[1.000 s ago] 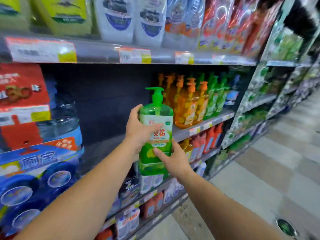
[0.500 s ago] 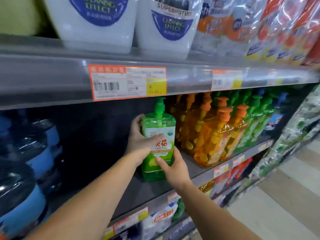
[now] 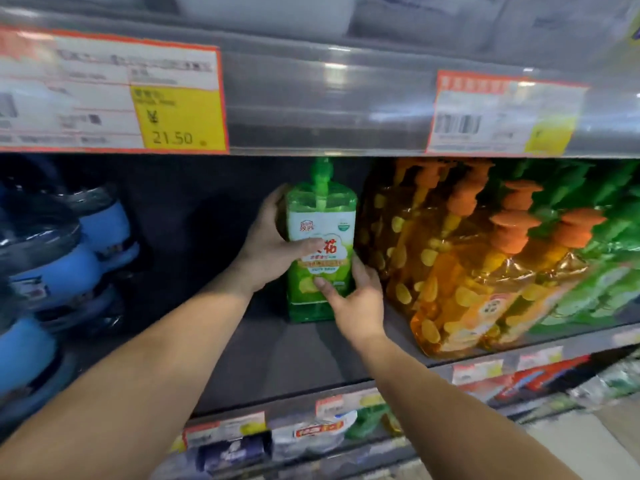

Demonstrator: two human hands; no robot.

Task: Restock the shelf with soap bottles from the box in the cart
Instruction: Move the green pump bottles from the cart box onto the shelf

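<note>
Deeper onto the shelf point(image 3: 277, 355) now goes the green soap bottle point(image 3: 320, 244), upright just beside the orange bottles point(image 3: 450, 258). I see my left hand point(image 3: 268, 252) gripping its side and right hand point(image 3: 356, 301) pinching low; next, I'd release.

Soap bottle point(image 3: 320, 251) upright on shelf point(image 3: 277, 355), seemingly just left of pump bottles point(image 3: 450, 258)

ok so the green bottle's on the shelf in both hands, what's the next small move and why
Probably let go with both hands: the green soap bottle looks upright on the shelf, close beside the orange bottles, while the left hand and right hand grip it.
</note>
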